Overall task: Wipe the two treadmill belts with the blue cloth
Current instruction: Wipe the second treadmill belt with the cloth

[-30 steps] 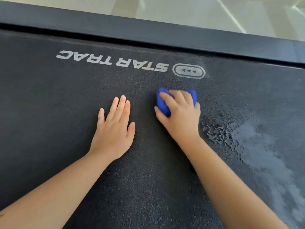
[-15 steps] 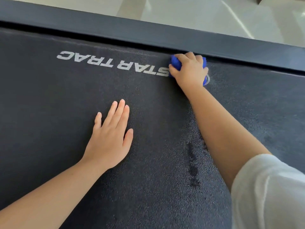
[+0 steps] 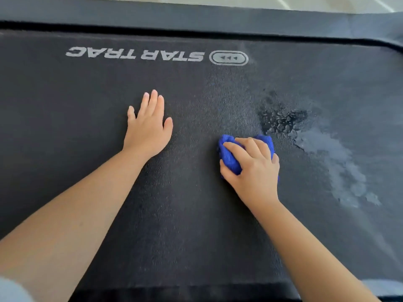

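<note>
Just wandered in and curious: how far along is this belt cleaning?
Partly done. The dark textured treadmill belt looks evenly dull left of the bunched blue cloth. The right hand presses that cloth down mid-belt; the left hand lies flat. Left: the wet foamy patch to the right. No second belt is in view.

White lettering (image 3: 135,54) on the dark treadmill belt (image 3: 65,105) reads "STAR TRAC", seen upside down. Beside it is a rounded badge (image 3: 228,58) with three arrowheads.
</note>
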